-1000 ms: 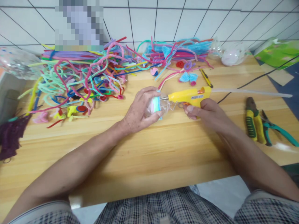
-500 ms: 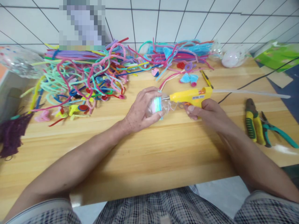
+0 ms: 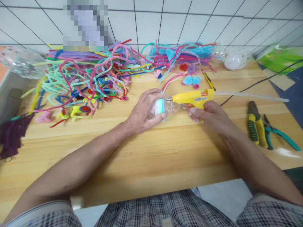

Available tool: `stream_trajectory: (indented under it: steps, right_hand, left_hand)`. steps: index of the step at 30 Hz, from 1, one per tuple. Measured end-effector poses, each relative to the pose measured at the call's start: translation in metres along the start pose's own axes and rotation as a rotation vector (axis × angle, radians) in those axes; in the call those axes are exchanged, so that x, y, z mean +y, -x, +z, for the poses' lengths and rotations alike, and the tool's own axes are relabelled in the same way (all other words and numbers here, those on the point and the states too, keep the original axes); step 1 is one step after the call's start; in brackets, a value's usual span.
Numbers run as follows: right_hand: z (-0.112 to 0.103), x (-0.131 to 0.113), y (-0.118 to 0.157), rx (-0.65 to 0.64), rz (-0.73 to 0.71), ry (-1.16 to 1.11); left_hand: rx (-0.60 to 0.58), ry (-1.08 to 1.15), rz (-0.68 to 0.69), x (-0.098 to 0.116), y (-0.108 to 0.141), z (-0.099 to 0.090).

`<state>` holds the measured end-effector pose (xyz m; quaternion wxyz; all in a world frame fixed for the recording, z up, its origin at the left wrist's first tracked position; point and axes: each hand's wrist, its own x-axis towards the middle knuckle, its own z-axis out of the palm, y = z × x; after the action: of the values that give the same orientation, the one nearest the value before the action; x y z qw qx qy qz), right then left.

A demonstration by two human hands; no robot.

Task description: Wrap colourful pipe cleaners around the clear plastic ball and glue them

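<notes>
My left hand [image 3: 144, 112] is wrapped round a clear plastic piece with a shiny blue and pink band [image 3: 160, 106], thumb below and fingers above. My right hand [image 3: 208, 113] grips a yellow glue gun [image 3: 187, 96], its metal nozzle pointing left and close to the banded piece. Whether the nozzle touches it I cannot tell. A long translucent glue stick [image 3: 255, 95] sticks out of the gun's rear. Thin clear strands show between the piece and the gun. Behind, a blue pipe-cleaner bow [image 3: 191, 80] lies near a yellow cutter [image 3: 208, 81].
Tangled colourful pipe cleaners [image 3: 80, 75] spread over the back left, more bundles [image 3: 189, 50] at the back centre. Green-handled pliers [image 3: 281, 135] and yellow-green pliers [image 3: 255, 126] lie right. A black cable [image 3: 255, 83] crosses the back right. Purple cloth [image 3: 13, 137] sits at the left edge.
The view has shifted very slightly. The glue stick's far end sits a little further left; both hands keep nearly the same pose.
</notes>
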<state>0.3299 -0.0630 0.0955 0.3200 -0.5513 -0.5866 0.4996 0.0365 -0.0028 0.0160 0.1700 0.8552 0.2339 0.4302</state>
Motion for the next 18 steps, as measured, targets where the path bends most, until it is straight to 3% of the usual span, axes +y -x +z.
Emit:
stream_trajectory:
  steps: [18]
  right_hand:
    - [0.0019, -0.0014, 0.0029, 0.014, -0.011, -0.012]
  left_hand:
    - [0.046, 0.025, 0.024, -0.0007, 0.0, 0.0019]
